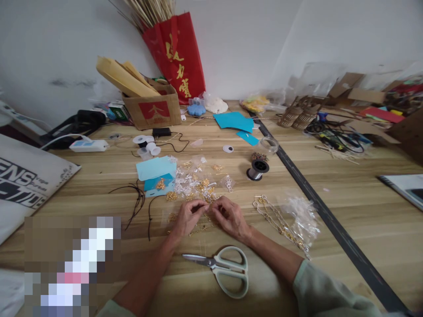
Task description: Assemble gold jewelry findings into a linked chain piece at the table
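My left hand and my right hand meet over the table, thumbs and fingertips pinched close together. Whatever they hold is too small to make out. Under and between them lie thin gold chains. Just beyond my fingers spreads a pile of small gold and silver jewelry findings, partly in clear bags. Scissors with pale green handles rest in front of my wrists, blades pointing left. To the right of my right hand lie beaded chain strands beside crumpled clear plastic bags.
A spool of wire stands beyond my right hand, near a clear round container. Light blue sheets and black cords lie to the left. A dark strip crosses the table. A cardboard box and red bag stand behind.
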The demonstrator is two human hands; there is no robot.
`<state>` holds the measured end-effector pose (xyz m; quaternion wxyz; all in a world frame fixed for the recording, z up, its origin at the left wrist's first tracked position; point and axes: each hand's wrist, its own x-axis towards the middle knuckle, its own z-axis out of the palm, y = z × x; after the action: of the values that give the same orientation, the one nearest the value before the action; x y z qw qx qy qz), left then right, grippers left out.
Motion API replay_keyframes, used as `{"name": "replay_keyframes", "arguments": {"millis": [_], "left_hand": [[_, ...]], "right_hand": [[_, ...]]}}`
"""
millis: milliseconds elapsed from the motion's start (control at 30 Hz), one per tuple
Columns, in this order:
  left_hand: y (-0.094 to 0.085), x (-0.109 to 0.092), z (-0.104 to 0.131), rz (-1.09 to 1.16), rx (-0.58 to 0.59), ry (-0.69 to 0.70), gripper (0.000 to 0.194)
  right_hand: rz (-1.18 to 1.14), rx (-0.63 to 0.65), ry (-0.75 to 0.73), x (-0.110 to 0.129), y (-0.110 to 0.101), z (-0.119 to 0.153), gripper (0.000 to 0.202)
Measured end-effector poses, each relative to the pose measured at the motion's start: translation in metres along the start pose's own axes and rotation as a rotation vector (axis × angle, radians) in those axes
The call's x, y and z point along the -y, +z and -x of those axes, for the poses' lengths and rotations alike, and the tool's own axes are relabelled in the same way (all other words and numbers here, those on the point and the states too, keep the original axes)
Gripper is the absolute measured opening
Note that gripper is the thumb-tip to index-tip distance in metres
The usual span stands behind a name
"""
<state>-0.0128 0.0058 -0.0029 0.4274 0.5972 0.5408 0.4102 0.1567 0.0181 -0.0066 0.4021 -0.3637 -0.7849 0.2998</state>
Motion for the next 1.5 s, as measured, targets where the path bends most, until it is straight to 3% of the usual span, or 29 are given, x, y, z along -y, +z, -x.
{"name": "replay_keyframes", "arguments": {"millis": [1500], "left_hand": [[-0.0014,-0.0022,0.0001,0.024,0.038,-0.020,0.016]], "right_hand": [[0.004,-0.017,-0.035,-0.0014,0.0006,0.0004,0.013]]}}
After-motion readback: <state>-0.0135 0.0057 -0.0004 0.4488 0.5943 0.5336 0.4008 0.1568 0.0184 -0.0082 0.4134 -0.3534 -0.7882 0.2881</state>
